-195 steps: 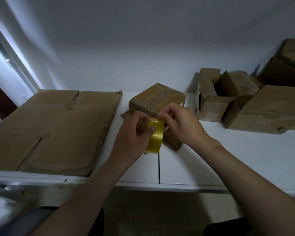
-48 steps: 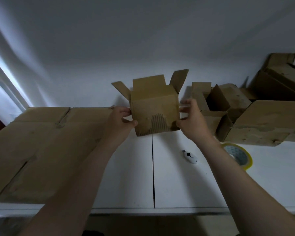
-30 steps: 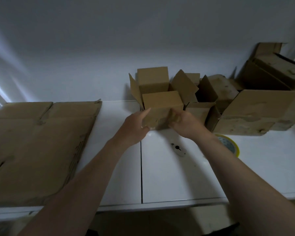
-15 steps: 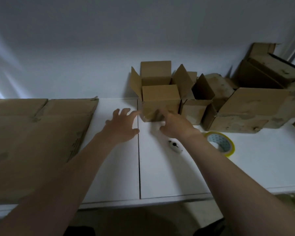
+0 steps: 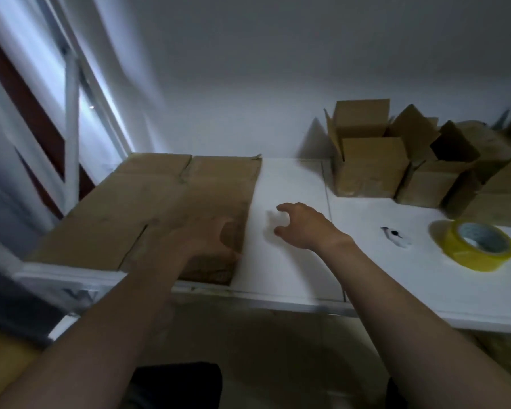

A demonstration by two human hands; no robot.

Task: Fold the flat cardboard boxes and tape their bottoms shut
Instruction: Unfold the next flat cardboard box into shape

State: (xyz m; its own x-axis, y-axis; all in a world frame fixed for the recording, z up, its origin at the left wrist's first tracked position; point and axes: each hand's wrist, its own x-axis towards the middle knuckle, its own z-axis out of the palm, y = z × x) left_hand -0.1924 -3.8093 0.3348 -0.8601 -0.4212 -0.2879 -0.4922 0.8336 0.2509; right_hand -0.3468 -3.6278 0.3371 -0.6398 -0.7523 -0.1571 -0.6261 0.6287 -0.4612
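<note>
A person is reaching across a white desk (image 5: 292, 261) toward a stack of flat, unfolded brown cardboard sheets (image 5: 148, 208) that is lying on the desk's left part, its near edge level with the desk's front edge. The left hand (image 5: 210, 240) is hovering over or resting on the stack's right near corner; its fingers are too blurred to tell whether they are released or grasping the cardboard. The right hand (image 5: 303, 227) is hanging over bare desk just beside the stack's right edge, its fingers (image 5: 283, 206) loosely curved, released and holding nothing.

A small brown cardboard box, folded up with its top flaps open (image 5: 369, 166), is standing upright at the back of the desk against the white wall (image 5: 248, 84), well apart from both hands. More brown cardboard boxes (image 5: 428, 184) are crowding beside it to the right. A roll of yellow packing tape (image 5: 466, 256) is lying flat near the desk's right end, and a small white cutter with a dark spot (image 5: 396, 236) is lying between the tape and the right hand. A white window frame (image 5: 71, 128) is rising at the left.
</note>
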